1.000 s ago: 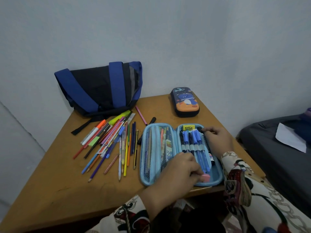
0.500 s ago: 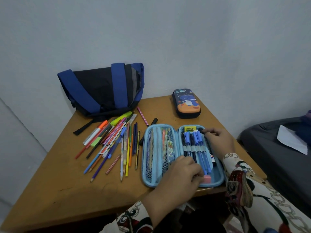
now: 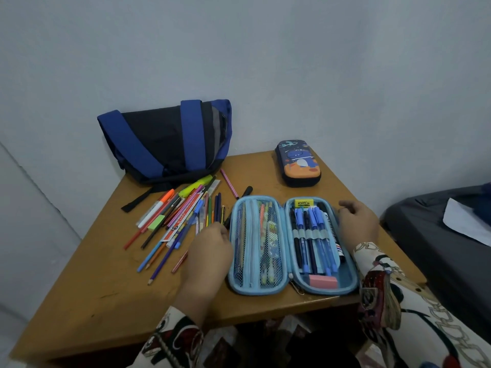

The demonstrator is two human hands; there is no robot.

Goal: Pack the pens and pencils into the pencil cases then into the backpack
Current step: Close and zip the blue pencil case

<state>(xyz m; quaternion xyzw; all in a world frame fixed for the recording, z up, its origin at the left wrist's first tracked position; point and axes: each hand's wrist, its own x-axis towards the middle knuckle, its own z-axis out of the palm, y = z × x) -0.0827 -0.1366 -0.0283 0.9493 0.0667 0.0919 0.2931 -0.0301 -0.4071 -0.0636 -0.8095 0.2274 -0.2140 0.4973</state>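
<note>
Left hand (image 3: 206,251) is down among the loose pens and pencils (image 3: 183,219), fingers curled at the near edge of the pile; can't tell if that grip has actually pinched one. Right hand (image 3: 357,224) rests loosely on the far-right rim of the open light-blue pencil case (image 3: 292,245), fingers relaxed, holding nothing. The case sits between both hands on the tabletop (image 3: 87,288). Beyond the left hand sits the backpack (image 3: 162,142); beyond the right, a closed dinosaur pencil case (image 3: 297,163).
</note>
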